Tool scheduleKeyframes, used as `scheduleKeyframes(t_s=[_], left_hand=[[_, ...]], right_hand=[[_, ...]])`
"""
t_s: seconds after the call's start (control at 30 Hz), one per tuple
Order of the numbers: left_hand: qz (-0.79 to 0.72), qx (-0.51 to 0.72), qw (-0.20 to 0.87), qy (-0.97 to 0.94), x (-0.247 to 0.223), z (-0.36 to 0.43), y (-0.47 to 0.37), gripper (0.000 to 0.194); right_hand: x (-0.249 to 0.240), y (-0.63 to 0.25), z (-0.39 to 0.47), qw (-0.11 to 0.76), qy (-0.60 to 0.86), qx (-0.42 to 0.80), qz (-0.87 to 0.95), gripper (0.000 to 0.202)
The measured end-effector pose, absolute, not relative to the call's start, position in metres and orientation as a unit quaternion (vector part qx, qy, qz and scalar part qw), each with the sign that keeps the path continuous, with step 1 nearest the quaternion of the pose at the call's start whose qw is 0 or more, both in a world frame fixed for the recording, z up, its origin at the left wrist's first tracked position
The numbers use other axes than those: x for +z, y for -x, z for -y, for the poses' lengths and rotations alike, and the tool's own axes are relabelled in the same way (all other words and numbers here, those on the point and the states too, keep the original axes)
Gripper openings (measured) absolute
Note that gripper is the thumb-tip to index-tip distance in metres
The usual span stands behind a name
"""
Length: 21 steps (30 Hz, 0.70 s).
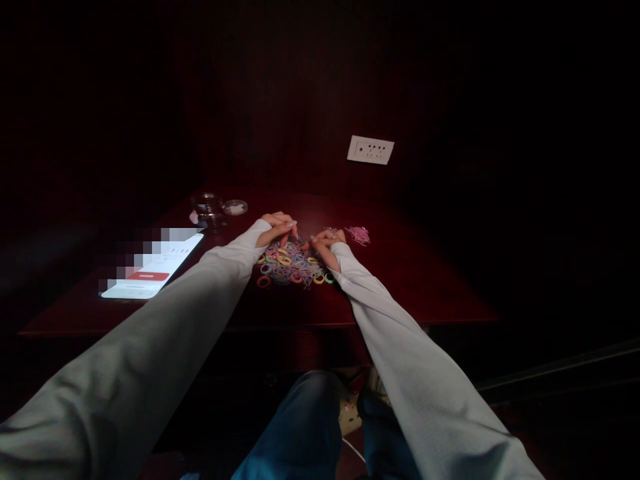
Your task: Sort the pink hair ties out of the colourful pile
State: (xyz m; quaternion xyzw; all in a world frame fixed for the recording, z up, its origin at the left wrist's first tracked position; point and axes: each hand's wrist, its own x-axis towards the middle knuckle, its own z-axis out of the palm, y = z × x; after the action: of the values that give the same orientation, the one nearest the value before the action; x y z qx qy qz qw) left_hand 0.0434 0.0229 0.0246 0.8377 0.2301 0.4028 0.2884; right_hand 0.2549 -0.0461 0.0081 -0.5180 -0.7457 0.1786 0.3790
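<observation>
A loose pile of small coloured elastic hair ties (293, 270) lies on the dark red table, mostly lilac with yellow, green, blue and pink rings among them. My left hand (279, 228) is bent over the pile's far left side, its thumb and fingers drawn together. Facing it across a small gap, my right hand (327, 245) has its fingers curled and pinched at the far right side. Something thin and dark seems to show between the fingertips, too small to name. Beyond my right hand sits a separate small heap of pink hair ties (359, 235).
On the left a lit phone (165, 277), partly pixelated, lies on the table (410, 280). Behind it are a clear jar (207, 208) and a round clear lid (235, 207). A white socket plate (371, 150) is on the back wall. My knees are below the table's front edge.
</observation>
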Motion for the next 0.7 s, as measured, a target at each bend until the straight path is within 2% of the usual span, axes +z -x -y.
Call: scheduleKeyframes(t_s=[0.27,0.53,0.6,0.7], left_hand=[[-0.236,0.424,0.279,-0.828,0.026,-0.023,-0.043,0.054],[-0.265,0.43,0.243,-0.828,0.019,-0.035,-0.044,0.059],[-0.289,0.426,0.211,-0.831,0.013,-0.041,-0.045,0.054],[-0.347,0.396,0.17,-0.833,0.003,-0.047,-0.045,0.03]], right_hand=[[0.002,-0.255,0.039,0.348,0.511,0.168,0.768,0.04],[-0.001,-0.256,0.038,0.382,0.528,0.157,0.742,0.037],[-0.001,-0.256,0.036,0.38,0.548,0.152,0.729,0.034],[0.0,-0.254,0.034,0.378,0.563,0.152,0.719,0.033]])
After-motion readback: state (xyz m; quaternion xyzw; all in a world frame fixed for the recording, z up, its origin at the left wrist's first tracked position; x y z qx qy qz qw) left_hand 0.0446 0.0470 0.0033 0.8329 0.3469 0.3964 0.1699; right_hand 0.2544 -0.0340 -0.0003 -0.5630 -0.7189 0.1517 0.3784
